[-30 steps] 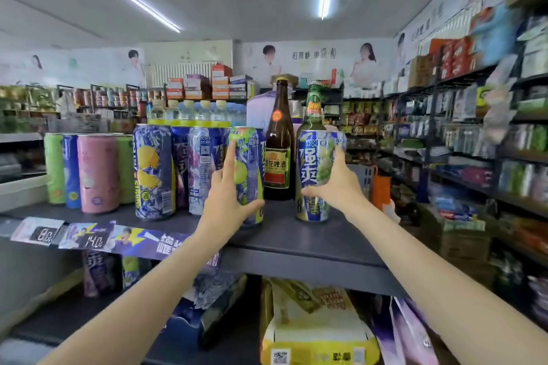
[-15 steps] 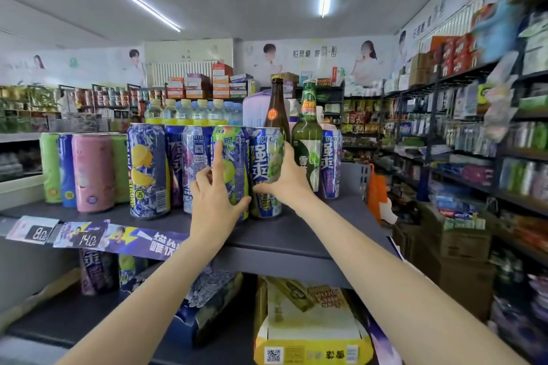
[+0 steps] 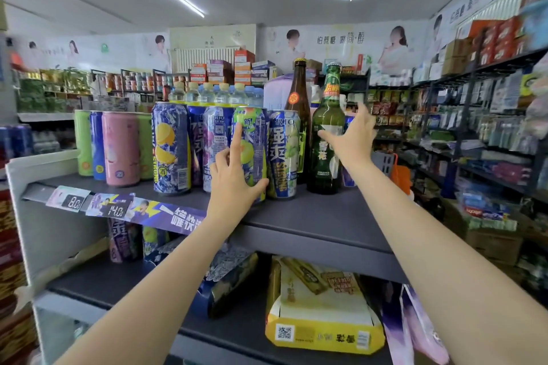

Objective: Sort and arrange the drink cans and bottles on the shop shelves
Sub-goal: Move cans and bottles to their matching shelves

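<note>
On the dark top shelf point(image 3: 311, 218) stands a row of tall cans. My left hand point(image 3: 234, 184) grips a green-and-blue can point(image 3: 252, 139), thumb under its right side and index finger pointing up its face. Touching that can on the right stands a blue-and-white grape can point(image 3: 283, 154). Behind it rises a brown bottle point(image 3: 299, 101), and a green bottle point(image 3: 326, 142) stands to the right. My right hand point(image 3: 351, 139) hovers with fingers spread just right of the green bottle, holding nothing. Its fingertips reach toward a blue can point(image 3: 348, 124) mostly hidden behind the bottle.
A lemon can point(image 3: 171, 148), purple cans, and pink and green cans point(image 3: 121, 148) fill the shelf's left part, with water bottles point(image 3: 216, 95) behind. Price tags point(image 3: 109, 207) line the shelf edge. A yellow carton point(image 3: 323, 329) lies on the lower shelf. Stocked racks point(image 3: 489, 133) run along the right.
My right hand set the grape can down beside the green-and-blue can, let go, and moved right past the green bottle. My left hand kept its hold on its can.
</note>
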A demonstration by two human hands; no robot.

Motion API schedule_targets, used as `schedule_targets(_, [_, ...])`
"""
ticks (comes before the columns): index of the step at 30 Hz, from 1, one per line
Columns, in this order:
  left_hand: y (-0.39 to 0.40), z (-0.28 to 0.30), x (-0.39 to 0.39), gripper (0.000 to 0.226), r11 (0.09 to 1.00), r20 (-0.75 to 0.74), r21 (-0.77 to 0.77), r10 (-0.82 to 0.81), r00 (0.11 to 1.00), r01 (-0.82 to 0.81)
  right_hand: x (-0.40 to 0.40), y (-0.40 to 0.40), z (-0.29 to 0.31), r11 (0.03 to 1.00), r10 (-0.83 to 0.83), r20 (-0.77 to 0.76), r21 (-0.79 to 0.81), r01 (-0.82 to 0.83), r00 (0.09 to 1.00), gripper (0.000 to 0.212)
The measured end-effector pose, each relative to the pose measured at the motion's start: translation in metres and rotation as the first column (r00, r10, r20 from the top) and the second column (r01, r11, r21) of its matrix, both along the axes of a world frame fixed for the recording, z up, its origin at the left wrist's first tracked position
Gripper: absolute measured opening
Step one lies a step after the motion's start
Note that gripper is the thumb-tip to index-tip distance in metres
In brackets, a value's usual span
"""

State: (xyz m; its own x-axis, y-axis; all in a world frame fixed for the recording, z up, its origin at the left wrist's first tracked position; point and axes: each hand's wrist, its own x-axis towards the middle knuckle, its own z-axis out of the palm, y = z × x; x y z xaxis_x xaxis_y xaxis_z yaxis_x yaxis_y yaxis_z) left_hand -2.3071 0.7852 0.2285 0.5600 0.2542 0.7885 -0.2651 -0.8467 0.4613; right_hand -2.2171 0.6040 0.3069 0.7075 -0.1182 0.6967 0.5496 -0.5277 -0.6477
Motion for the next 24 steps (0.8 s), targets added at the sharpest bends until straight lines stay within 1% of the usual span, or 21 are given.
schedule_targets(2, [0.0, -0.001, -0.001, 0.103, 1.0, 0.005, -0.005, 0.004, 1.0, -0.004, 0.01, 0.006, 0.0, 0.998, 0.046, -0.071, -0.029, -0.048, 0.996, 0.097])
schedule_targets(4, [0.0, -0.002, 0.0, 0.103, 1.0, 0.016, 0.0, 0.011, 1.0, -0.011, 0.02, 0.013, -0.002, 0.996, 0.084, -0.093, -0.016, -0.086, 0.992, 0.101])
schedule_targets(5, [0.0, -0.002, 0.001, 0.103, 1.0, 0.021, 0.002, 0.018, 1.0, -0.018, 0.023, 0.018, -0.003, 0.997, 0.077, -0.1, -0.012, -0.079, 0.992, 0.102])
schedule_targets(10, [0.001, -0.002, 0.001, 0.103, 1.0, 0.034, 0.011, 0.022, 0.999, -0.023, 0.028, 0.034, -0.008, 0.998, -0.07, -0.149, -0.018, 0.068, 0.986, 0.105])
schedule_targets(13, [0.0, -0.001, 0.001, 0.103, 1.0, 0.044, 0.002, 0.008, 0.999, -0.008, 0.029, 0.037, -0.008, 0.996, -0.071, -0.159, 0.032, 0.077, 0.985, 0.101])
schedule_targets(15, [0.001, -0.001, 0.0, 0.104, 1.0, 0.039, -0.002, 0.01, 0.999, -0.01, 0.024, 0.033, -0.005, 0.997, -0.022, -0.159, 0.063, 0.032, 0.987, 0.099])
schedule_targets(17, [0.001, -0.001, 0.001, 0.104, 1.0, 0.044, 0.004, 0.021, 0.999, -0.021, 0.014, 0.026, 0.0, 0.997, 0.031, -0.128, 0.077, -0.021, 0.991, 0.099])
schedule_targets(21, [0.001, -0.001, -0.001, 0.105, 1.0, 0.023, -0.005, 0.026, 0.999, -0.026, -0.031, 0.001, 0.016, 0.988, 0.151, -0.031, 0.028, -0.15, 0.988, 0.095])
schedule_targets(24, [-0.001, 0.002, -0.007, 0.1, 1.0, -0.006, -0.024, 0.014, 1.0, -0.015, -0.071, -0.013, 0.03, 0.972, 0.234, -0.014, 0.0, -0.234, 0.972, 0.097])
